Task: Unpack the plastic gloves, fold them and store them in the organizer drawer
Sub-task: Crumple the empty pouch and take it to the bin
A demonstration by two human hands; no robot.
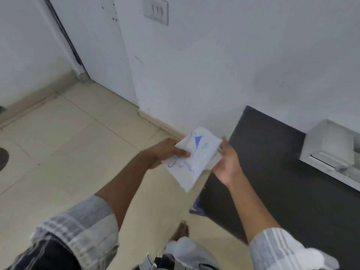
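Note:
A flat white packet of plastic gloves with blue print is held in the air over the floor, just left of the dark table. My left hand grips its left edge, thumb on top. My right hand holds its right edge, fingers wrapped behind it. The white organizer drawer unit stands on the table at the far right, against the wall, partly cut off by the frame edge.
The dark table fills the right side below the wall. A white wall with a switch plate lies ahead, a door to the left. Beige floor tiles stretch left. A bare foot shows below.

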